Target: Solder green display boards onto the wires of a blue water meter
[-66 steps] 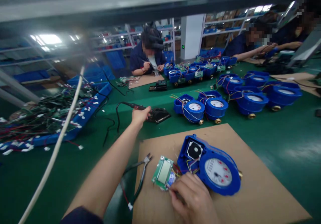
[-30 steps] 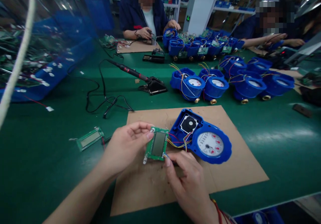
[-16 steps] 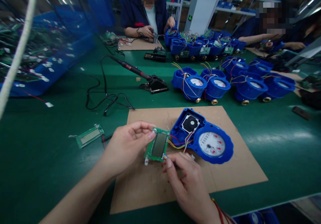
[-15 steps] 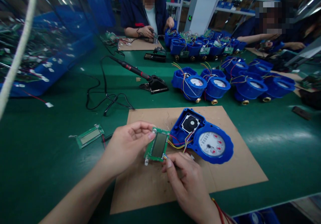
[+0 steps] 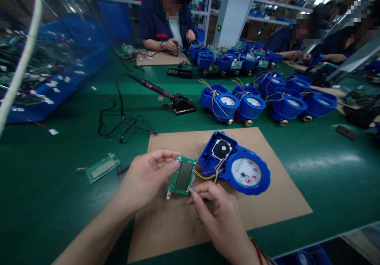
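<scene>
A green circuit board with a grey display (image 5: 184, 175) is pinched at its upper left edge between the thumb and fingers of my left hand (image 5: 150, 176). At the board's lower right corner, the thumb and fingertips of my right hand (image 5: 218, 209) are closed on thin coloured wires (image 5: 191, 190). Red and yellow wires (image 5: 204, 175) run from the board towards a blue water meter (image 5: 264, 178). The meter lies on a cardboard sheet (image 5: 276, 213), its square compartment uncovered and its round dial facing up.
A second display board (image 5: 102, 168) lies left of the cardboard. Behind are a soldering iron (image 5: 154, 88) in its stand (image 5: 181, 105) and several blue meters (image 5: 223, 103). A blue bin (image 5: 67, 85) of boards stands at left. Co-workers sit across the green table (image 5: 53, 201).
The view has shifted slightly, so most things sit a little further left and lower. Both hands keep nearly the same hold on the board and wires.
</scene>
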